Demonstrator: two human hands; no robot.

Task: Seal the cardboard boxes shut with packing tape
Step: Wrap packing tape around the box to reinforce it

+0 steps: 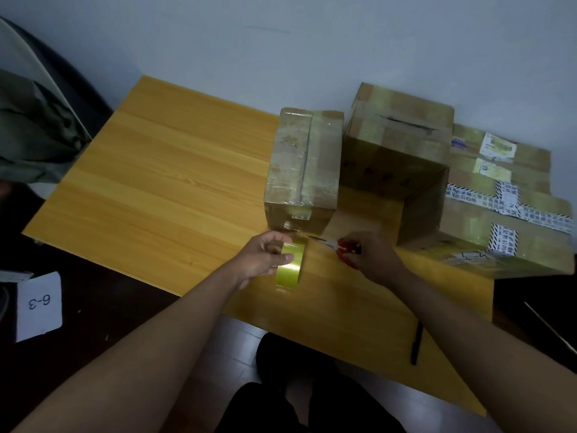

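- A roll of yellowish packing tape (290, 265) is gripped by the left hand (265, 260), thumb laid across the outer face and fingers curled through or behind the core; the roll is held on edge just above the bench (156, 170).
- A pair of red-handled scissors (345, 250) is pinched by the right hand (371, 256), fingers curled round the handles; the blades are seen pointing left, toward the roll.
- A short stretch of tape appears to be drawn from the top of the roll rightward and slightly away, toward the near foot of the small box (303, 170); how it is attached there cannot be told.
- The strip's long axis is judged to run left to right between the two hands, with the scissors just beside its right part, so the right hand is the nearer for a cut across it.
- The small box lies just beyond the hands, long axis running away from the person, its top seam already taped.
- A taller box (396, 151) and a flat labelled box (512, 220) are set to the right, touching one another.
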